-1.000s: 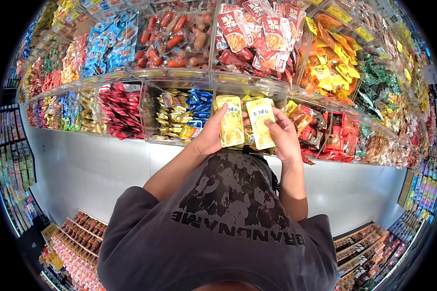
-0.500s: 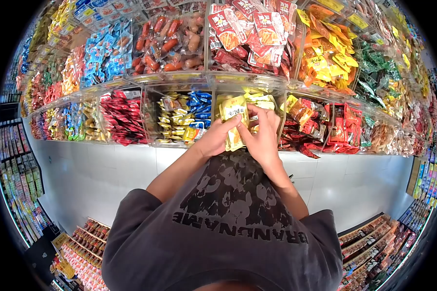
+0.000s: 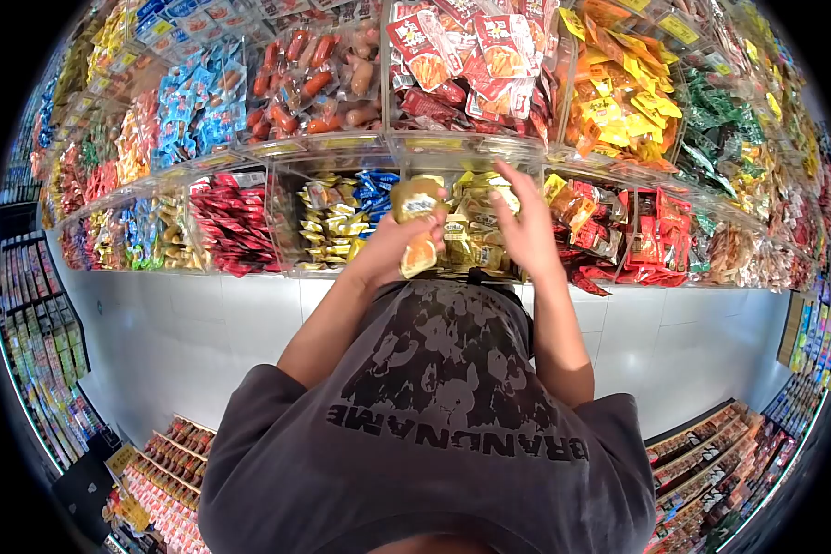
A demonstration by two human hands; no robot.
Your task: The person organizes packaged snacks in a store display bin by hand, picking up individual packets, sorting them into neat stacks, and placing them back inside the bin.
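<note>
My left hand (image 3: 399, 242) is wrapped round yellow packets (image 3: 419, 253), held upright over the front edge of the bins; how many is hidden. To its right, my right hand (image 3: 526, 226) has its fingers spread with nothing in them. It hovers above the right side of a clear bin of yellow packets (image 3: 475, 226). Left of my left hand, another bin holds blue packets (image 3: 375, 196) and small yellow packets (image 3: 328, 222).
Red packets (image 3: 235, 222) fill a bin further left, and red pouches (image 3: 657, 235) lie to the right. The upper row has sausages (image 3: 314, 83), red-and-white packets (image 3: 503, 55) and orange-yellow packets (image 3: 619, 102). Low shelves stand behind on both sides.
The packet in my right hand was brought together with those in my left. My right hand then let go and moved right, fingers spread; my left moved slightly left.
</note>
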